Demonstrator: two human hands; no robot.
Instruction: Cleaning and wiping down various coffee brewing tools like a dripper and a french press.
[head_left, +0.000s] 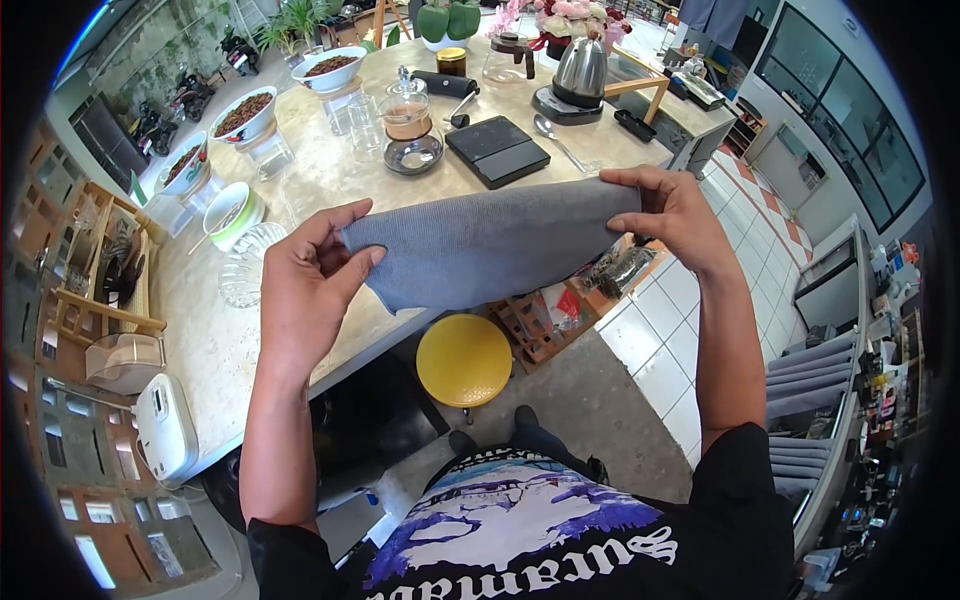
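Observation:
A grey-blue ribbed cloth (487, 244) is stretched in the air between my two hands, over the near edge of the table. My left hand (319, 274) pinches its left end between thumb and fingers. At the opposite end, my right hand (660, 214) grips a corner the same way. Beyond the cloth lie a black flat scale (498, 150) and a metal spoon (559, 142). A glass vessel of light brown liquid (406, 116) stands left of the scale, behind a small round dish (413, 154).
White bowls of brown beans (244, 115) stand on clear supports along the table's far left. A steel kettle (580, 71) sits on its base at the back right. Near my left hand is a ribbed glass dish (244, 270). Below the table edge stands a yellow round stool (463, 360).

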